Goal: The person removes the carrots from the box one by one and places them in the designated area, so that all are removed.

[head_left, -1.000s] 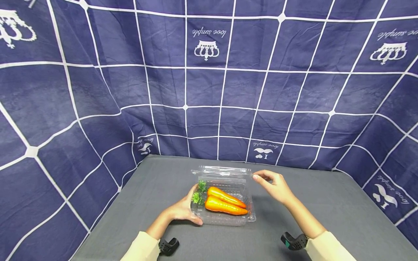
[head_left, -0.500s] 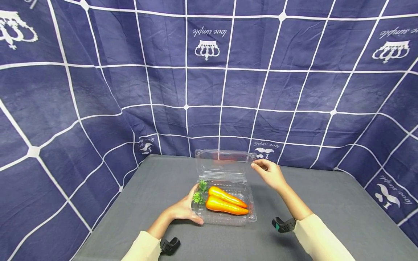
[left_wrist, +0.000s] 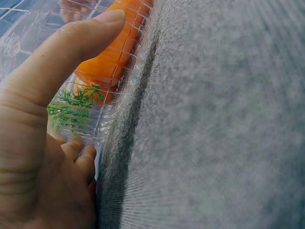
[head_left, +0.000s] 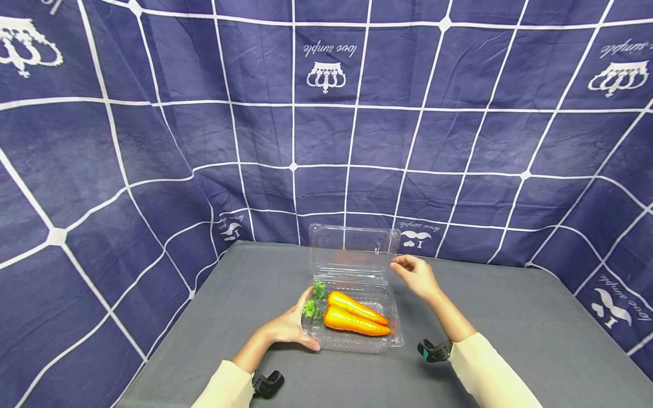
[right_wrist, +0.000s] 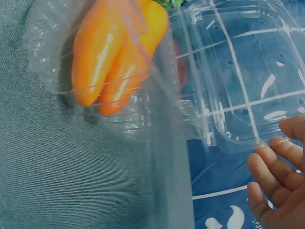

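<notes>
A clear plastic container (head_left: 357, 341) stands on the table with its hinged lid (head_left: 352, 249) raised at the back. Two orange carrots (head_left: 355, 321) lie side by side inside, their green tops (head_left: 311, 309) at the left. The left hand (head_left: 292, 327) grips the container's left side, thumb at the front; its thumb also shows over the clear wall (left_wrist: 105, 107) in the left wrist view. At the lid's right edge is the right hand (head_left: 420, 279), thumb and fingertips curved around the edge (right_wrist: 267, 144) in the right wrist view.
Grey cloth covers the table (head_left: 510, 317). Behind and on both sides hangs a blue curtain (head_left: 265, 136) with white lines. A black strap device (head_left: 267, 384) is on the left wrist and another (head_left: 435, 351) on the right.
The lid has swung up and back from a low, nearly edge-on angle. The right hand rose with it, then came slightly lower and left. The left hand stays on the container.
</notes>
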